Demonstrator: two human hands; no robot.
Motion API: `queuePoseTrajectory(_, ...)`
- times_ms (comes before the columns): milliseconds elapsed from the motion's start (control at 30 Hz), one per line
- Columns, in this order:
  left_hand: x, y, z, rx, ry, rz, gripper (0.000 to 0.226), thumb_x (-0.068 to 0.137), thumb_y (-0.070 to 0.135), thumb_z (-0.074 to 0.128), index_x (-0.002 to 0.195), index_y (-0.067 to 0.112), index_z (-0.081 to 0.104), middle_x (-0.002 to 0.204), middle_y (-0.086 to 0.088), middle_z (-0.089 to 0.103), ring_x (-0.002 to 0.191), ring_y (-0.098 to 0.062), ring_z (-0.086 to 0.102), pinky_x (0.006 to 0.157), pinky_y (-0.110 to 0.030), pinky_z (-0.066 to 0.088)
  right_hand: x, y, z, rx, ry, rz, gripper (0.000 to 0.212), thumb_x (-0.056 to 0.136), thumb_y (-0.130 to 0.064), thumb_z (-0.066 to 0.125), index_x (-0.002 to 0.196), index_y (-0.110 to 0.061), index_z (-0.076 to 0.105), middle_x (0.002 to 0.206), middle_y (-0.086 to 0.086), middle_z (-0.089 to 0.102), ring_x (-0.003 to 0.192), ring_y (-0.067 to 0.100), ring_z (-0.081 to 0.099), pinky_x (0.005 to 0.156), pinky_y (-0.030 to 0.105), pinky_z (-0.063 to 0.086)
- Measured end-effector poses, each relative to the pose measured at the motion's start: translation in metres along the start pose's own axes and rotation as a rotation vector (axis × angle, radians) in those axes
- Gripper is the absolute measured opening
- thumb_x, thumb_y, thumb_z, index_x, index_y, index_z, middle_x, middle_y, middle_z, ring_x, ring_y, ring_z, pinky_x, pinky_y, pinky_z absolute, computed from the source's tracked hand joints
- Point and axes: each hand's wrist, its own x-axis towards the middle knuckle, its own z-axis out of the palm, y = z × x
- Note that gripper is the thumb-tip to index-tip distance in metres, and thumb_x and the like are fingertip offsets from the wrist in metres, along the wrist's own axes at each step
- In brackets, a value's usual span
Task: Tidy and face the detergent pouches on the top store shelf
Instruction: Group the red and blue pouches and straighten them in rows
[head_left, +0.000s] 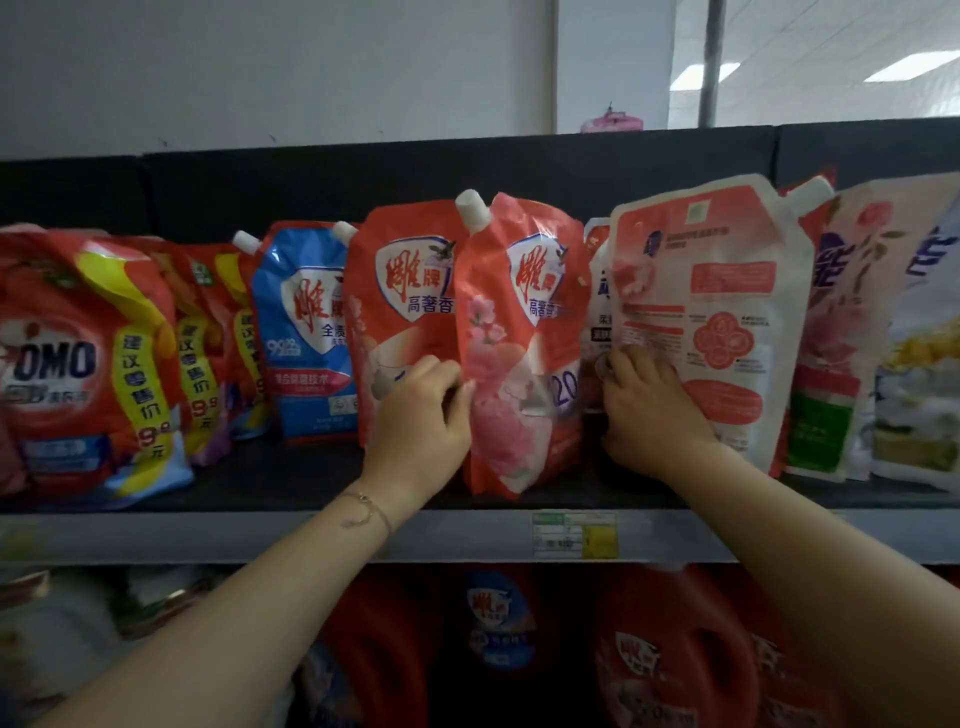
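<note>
Lower tier: red detergent jugs (670, 649), blurry. Top shelf (260, 535) front edge carries a price tag (574, 535). Left hand (421, 415) pinches the left side of the red floral pouch (519, 364), which is upright near the front edge, label out, spout up. Right hand (649, 410), fingers curled, is on the lower left edge of the back-facing pouch (727, 312) just beside it. Fingertips are blurred, probably a grip. OMO pouches (78, 364) sit toward the shelf's left end, the blue pouch (306, 332) further back.

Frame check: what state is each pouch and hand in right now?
Front red pouch: upright, front out, cap on, left edge held by left hand.
White-and-red pouch: back label facing out, left edge gripped by right hand.
Blue pouch: upright, front out.
OMO pouch: front out.
</note>
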Motion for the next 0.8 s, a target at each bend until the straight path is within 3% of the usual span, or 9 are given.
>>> queuePoseTrajectory(133,0.000,-0.024,-0.015,-0.067,0.033,-0.139,0.021,0.091,0.015,0.060,0.071,0.008,0.058,0.071,0.004,0.052,0.065,-0.004,0.047,0.057,-0.018,0.033,-0.001,-0.001,-0.006,0.037,-0.019,0.007,0.062,0.087,-0.036,0.052,0.141,-0.008,0.037,0.144,0.009,0.031,0.135,0.031,0.021,0.111,0.044,0.017)
queuePoseTrajectory(233,0.001,-0.033,-0.020,-0.115,0.039,-0.249,0.015,0.092,0.019,0.059,0.081,0.010,0.064,0.077,-0.001,0.061,0.069,-0.012,0.052,0.060,-0.022,0.040,0.002,-0.009,-0.015,0.176,-0.031,0.033,0.050,0.087,-0.031,0.050,0.134,-0.013,0.045,0.141,0.006,0.039,0.132,0.029,0.027,0.108,0.040,0.020)
queuePoseTrajectory(367,0.000,-0.044,-0.021,-0.175,0.047,-0.343,0.018,0.092,0.020,0.059,0.083,0.007,0.065,0.079,-0.007,0.065,0.073,-0.019,0.059,0.062,-0.021,0.043,0.000,-0.019,-0.033,0.629,0.078,0.088,0.046,0.082,-0.019,0.057,0.128,-0.019,0.050,0.130,0.002,0.051,0.121,0.027,0.044,0.103,0.037,0.031)
queuePoseTrajectory(467,-0.001,-0.050,-0.023,-0.177,0.054,-0.337,0.019,0.092,0.019,0.060,0.077,0.007,0.061,0.073,-0.007,0.061,0.067,-0.020,0.056,0.058,-0.022,0.041,-0.011,-0.022,-0.043,1.209,-0.194,0.014,0.068,0.079,-0.015,0.065,0.141,-0.028,0.039,0.132,-0.011,0.051,0.121,0.012,0.050,0.103,0.034,0.042)
queuePoseTrajectory(533,-0.001,-0.052,-0.026,-0.178,0.058,-0.316,0.018,0.092,0.017,0.059,0.074,0.011,0.058,0.071,-0.002,0.058,0.066,-0.013,0.053,0.058,-0.013,0.037,-0.017,-0.027,-0.044,1.414,-0.313,-0.013,0.077,0.078,-0.024,0.076,0.142,-0.033,0.034,0.133,-0.017,0.052,0.118,0.004,0.053,0.099,0.030,0.047)
queuePoseTrajectory(667,-0.001,-0.059,-0.034,-0.190,0.067,-0.309,0.021,0.092,0.013,0.058,0.071,0.015,0.055,0.068,0.005,0.054,0.066,-0.004,0.049,0.057,-0.006,0.035,-0.013,-0.050,-0.045,1.451,-0.243,0.075,0.074,0.072,-0.050,0.071,0.136,-0.035,0.039,0.120,-0.024,0.056,0.103,-0.008,0.056,0.079,0.013,0.048)
queuePoseTrajectory(800,-0.004,-0.076,-0.043,-0.162,0.078,-0.347,0.022,0.094,0.013,0.056,0.074,0.005,0.055,0.072,-0.008,0.056,0.068,-0.016,0.049,0.058,-0.013,0.034,0.002,-0.075,-0.045,1.584,-0.179,0.114,0.060,0.078,-0.033,0.076,0.131,-0.027,0.048,0.117,-0.012,0.064,0.101,0.004,0.064,0.077,0.019,0.054)
